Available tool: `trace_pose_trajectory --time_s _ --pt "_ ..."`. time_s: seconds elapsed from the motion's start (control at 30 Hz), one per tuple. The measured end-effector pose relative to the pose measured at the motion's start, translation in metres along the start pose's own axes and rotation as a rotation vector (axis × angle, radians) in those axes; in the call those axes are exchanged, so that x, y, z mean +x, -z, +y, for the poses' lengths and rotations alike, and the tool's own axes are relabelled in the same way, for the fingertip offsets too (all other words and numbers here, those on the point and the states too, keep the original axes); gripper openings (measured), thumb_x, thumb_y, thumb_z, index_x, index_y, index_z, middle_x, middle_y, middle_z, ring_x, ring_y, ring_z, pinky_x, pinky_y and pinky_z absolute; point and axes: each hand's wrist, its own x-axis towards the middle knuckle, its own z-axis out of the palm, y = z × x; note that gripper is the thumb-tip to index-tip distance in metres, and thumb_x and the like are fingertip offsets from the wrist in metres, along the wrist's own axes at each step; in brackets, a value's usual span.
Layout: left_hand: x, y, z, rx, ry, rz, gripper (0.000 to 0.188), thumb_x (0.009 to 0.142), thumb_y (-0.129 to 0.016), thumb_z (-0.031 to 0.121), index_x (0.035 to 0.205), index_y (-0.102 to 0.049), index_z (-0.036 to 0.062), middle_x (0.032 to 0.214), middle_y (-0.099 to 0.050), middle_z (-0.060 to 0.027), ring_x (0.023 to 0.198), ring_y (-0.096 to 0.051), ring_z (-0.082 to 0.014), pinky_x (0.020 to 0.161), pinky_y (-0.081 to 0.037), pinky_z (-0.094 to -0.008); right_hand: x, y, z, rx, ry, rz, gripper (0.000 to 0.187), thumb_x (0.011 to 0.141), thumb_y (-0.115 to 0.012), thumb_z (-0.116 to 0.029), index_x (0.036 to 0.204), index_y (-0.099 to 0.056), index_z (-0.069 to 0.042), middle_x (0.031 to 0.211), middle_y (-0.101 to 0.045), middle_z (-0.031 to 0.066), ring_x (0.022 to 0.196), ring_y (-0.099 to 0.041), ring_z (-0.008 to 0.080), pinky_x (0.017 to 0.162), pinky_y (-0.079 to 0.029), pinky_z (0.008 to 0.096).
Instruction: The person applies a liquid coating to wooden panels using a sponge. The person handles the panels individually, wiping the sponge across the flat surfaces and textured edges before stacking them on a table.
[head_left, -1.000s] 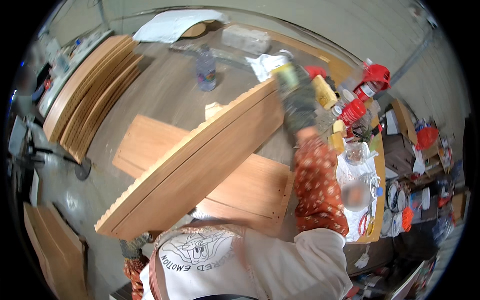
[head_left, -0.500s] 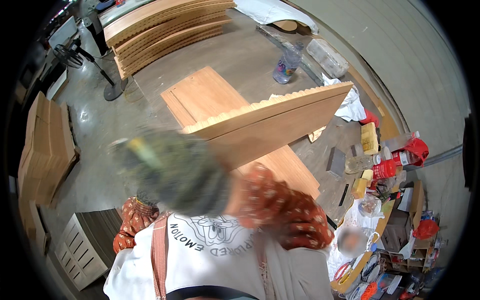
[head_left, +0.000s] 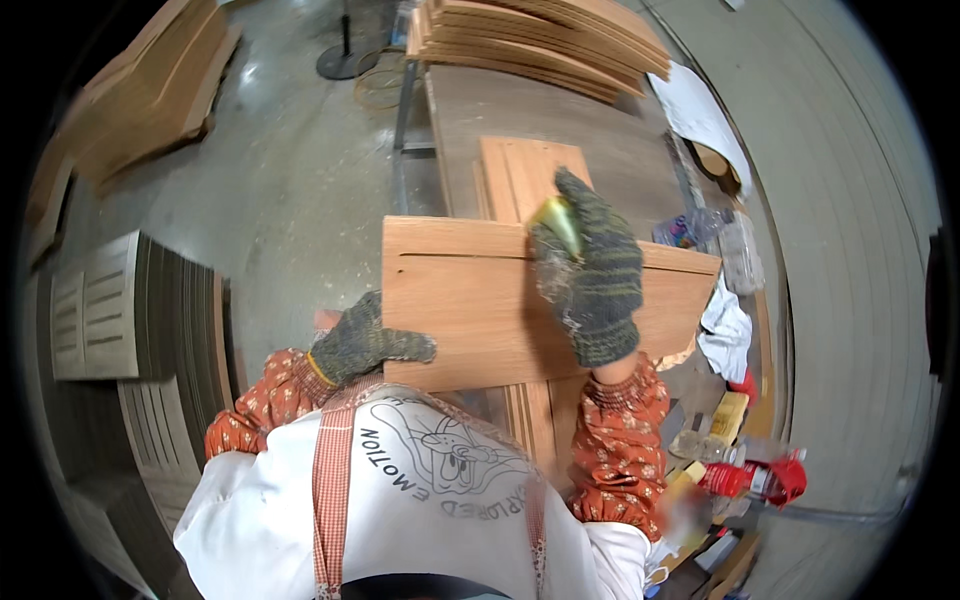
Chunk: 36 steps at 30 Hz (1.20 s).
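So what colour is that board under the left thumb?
The board is a warm light brown, like bare wood; the head view shows it best.

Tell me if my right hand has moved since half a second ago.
Yes, rightward: judged against the lower wooden panel, the right hand was off to its left and is now above it.

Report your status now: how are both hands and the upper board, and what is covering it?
Left hand gripping upper board at left end. Right hand holding yellowish item, hiding part of that board. Lower board crosswise beneath.
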Motion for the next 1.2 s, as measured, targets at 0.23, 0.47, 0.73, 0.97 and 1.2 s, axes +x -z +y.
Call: trace_pose_trajectory --time_s 0.23,0.47,0.73,0.97,1.2 --pt "0.021 0.02 -0.061 0.342 -0.358 -0.058 0.056 0.081 -0.066 0.019 0.127 -0.041 -0.0006 0.116 -0.054 -0.0151 0.099 -0.056 -0.0237 0.085 -0.048 -0.0359 0.006 -0.108 -0.052 -0.358 0.365 -0.25 0.038 0.08 -0.055 -0.014 0.117 -0.054 -0.005 0.103 -0.057 0.019 0.092 -0.056 0.0323 0.081 -0.043 0.0413" --pt "0.05 0.028 -0.139 -0.362 -0.03 -0.157 0.052 0.091 -0.05 0.028 0.132 -0.035 0.0004 0.119 -0.052 -0.0179 0.098 -0.057 -0.0262 0.082 -0.05 -0.0358 0.005 -0.074 -0.026 -0.167 0.165 -0.438 0.031 0.081 -0.056 -0.019 0.111 -0.058 -0.011 0.099 -0.062 0.0145 0.093 -0.059 0.0284 0.085 -0.044 0.0394" --pt "0.023 0.045 -0.065 -0.194 0.149 -0.408 0.039 0.083 -0.062 0.02 0.114 -0.051 -0.0012 0.1 -0.06 -0.0127 0.091 -0.058 -0.019 0.079 -0.048 -0.0297 0.0 -0.064 -0.051 -0.074 -0.004 -0.121 0.051 0.073 -0.071 -0.014 0.118 -0.054 -0.001 0.109 -0.061 0.0169 0.095 -0.061 0.0272 0.083 -0.049 0.0333" --pt "0.13 0.096 -0.033 0.333 -0.425 -0.667 0.03 0.089 -0.052 0.014 0.115 -0.053 -0.0016 0.116 -0.056 -0.0133 0.107 -0.053 -0.0196 0.092 -0.043 -0.0323 -0.058 -0.082 -0.078 0.062 -0.492 0.233 0.053 0.073 -0.072 -0.012 0.119 -0.051 0.003 0.106 -0.059 0.0156 0.09 -0.059 0.0242 0.08 -0.048 0.0322" --pt "0.164 0.055 -0.027 0.348 -0.954 -1.27 0.035 0.087 -0.058 0.02 0.118 -0.055 0.005 0.124 -0.053 -0.0114 0.117 -0.047 -0.0285 0.102 -0.032 -0.041 -0.061 -0.099 -0.148 0.151 -0.712 0.551 0.052 0.079 -0.061 -0.005 0.127 -0.042 0.005 0.114 -0.055 0.0164 0.102 -0.054 0.0243 0.083 -0.046 0.0315"
